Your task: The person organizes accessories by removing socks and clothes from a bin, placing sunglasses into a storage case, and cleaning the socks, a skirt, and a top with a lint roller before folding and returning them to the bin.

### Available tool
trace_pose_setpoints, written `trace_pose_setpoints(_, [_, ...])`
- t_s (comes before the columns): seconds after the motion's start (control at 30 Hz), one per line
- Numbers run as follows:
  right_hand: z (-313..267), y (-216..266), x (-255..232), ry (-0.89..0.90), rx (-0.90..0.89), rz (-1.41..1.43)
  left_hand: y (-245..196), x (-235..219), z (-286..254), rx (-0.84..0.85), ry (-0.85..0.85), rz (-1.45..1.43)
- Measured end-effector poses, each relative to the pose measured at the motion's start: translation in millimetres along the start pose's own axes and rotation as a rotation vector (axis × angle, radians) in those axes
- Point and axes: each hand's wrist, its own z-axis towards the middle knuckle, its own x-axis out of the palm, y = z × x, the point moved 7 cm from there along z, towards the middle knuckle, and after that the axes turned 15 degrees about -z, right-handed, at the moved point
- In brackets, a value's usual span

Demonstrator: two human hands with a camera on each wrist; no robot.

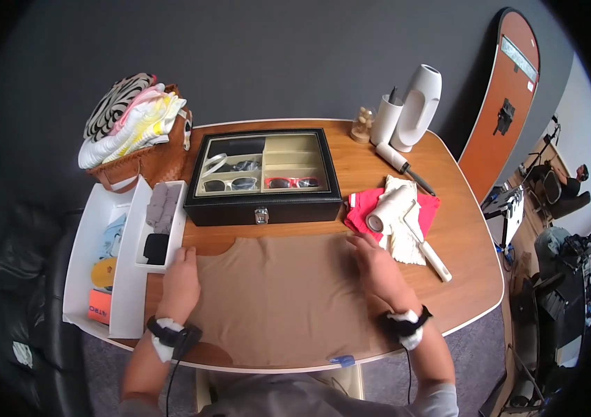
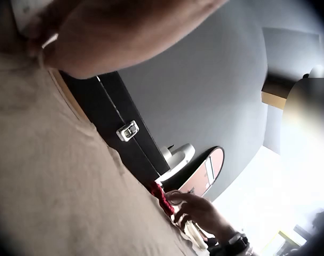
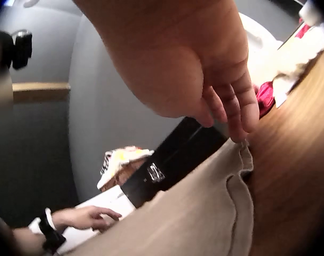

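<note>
A brown, sleeveless-looking garment (image 1: 285, 299) lies flat on the wooden table, with curved cut-ins along its left side and the front edge of the table below it. At its left side rests my left hand (image 1: 181, 285), fingertips at the cloth's upper left, next to the white box. My right hand (image 1: 382, 274) is at the upper right corner. In the right wrist view the fingers (image 3: 249, 109) of that hand point down, loosely bent, with the tips right at the raised fabric edge (image 3: 242, 154). The left fingertips are partly hidden in shadow in the left wrist view.
Behind the garment stands a black glasses case (image 1: 261, 208). White boxes (image 1: 125, 278) with folded items and a full wicker basket (image 1: 163, 156) are to the left. A lint roller (image 1: 391, 208) lies on red and cream cloths (image 1: 407, 243) at right, near white bottles (image 1: 417, 108).
</note>
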Motion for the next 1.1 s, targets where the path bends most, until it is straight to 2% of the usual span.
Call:
trace_pose_setpoints(0.1, [28.2, -12.2, 38.4, 0.115, 0.017, -0.195, -4.3, 4.2, 4.6, -0.095, 0.038, 0.092])
trace_pose_setpoints(0.13, [35.1, -17.4, 46.8, 0.181, 0.025, -0.262, -4.6, 4.5, 3.3, -0.081, 0.018, 0.106])
trace_pose_setpoints(0.23, [36.2, -23.7, 49.4, 0.194, 0.074, -0.261, 0.3, 3.2, 0.2, -0.088, 0.037, 0.113])
trace_pose_setpoints(0.27, [33.1, -21.1, 42.2, 0.119, 0.056, -0.195, 0.2, 1.0, -1.2, -0.070, 0.014, 0.083])
trace_pose_setpoints(0.37, [23.2, -11.9, 11.6, 0.061, 0.048, -0.130, -8.5, -14.6, -5.7, -0.054, -0.037, -0.030])
trace_pose_setpoints(0.43, [16.0, -14.8, -6.2, 0.044, 0.142, 0.148, -20.1, -34.2, -7.3, -0.102, -0.045, -0.127])
trace_pose_setpoints(0.47, [14.3, -17.2, -13.1, 0.034, 0.186, 0.288, -13.6, -38.9, -8.1, -0.013, -0.132, -0.226])
trace_pose_setpoints(0.57, [17.5, -26.2, -30.3, -0.037, 0.290, 0.804, -5.0, -61.3, 9.0, -0.131, -0.141, -0.501])
trace_pose_setpoints(0.6, [21.8, -20.0, -47.4, -0.121, 0.261, 0.803, 4.5, -66.8, 16.2, -0.113, -0.197, -0.578])
trace_pose_setpoints(0.7, [34.1, -9.7, -89.7, -0.298, 0.165, 0.907, -23.2, -116.1, 28.6, -0.124, -0.329, -0.824])
trace_pose_setpoints(0.8, [32.5, 14.5, -143.1, -0.460, 0.106, 0.944, -31.2, -151.8, 29.8, 0.091, -0.476, -0.973])
trace_pose_setpoints(0.93, [7.7, 32.5, -175.4, -0.523, -0.042, 0.940, -43.8, -178.6, 0.1, 0.174, -0.549, -0.935])
trace_pose_setpoints(0.97, [-5.8, 33.9, -175.3, -0.553, -0.009, 0.894, -40.0, -173.1, -11.8, 0.154, -0.535, -0.927])
trace_pose_setpoints(1.03, [-34.9, 30.0, -156.8, -0.413, -0.039, 0.857, -30.3, -157.1, -40.2, 0.114, -0.506, -0.912])
trace_pose_setpoints(1.1, [-64.9, 40.5, -134.1, -0.193, 0.009, 0.820, -23.9, -129.4, -70.9, 0.141, -0.422, -0.680])
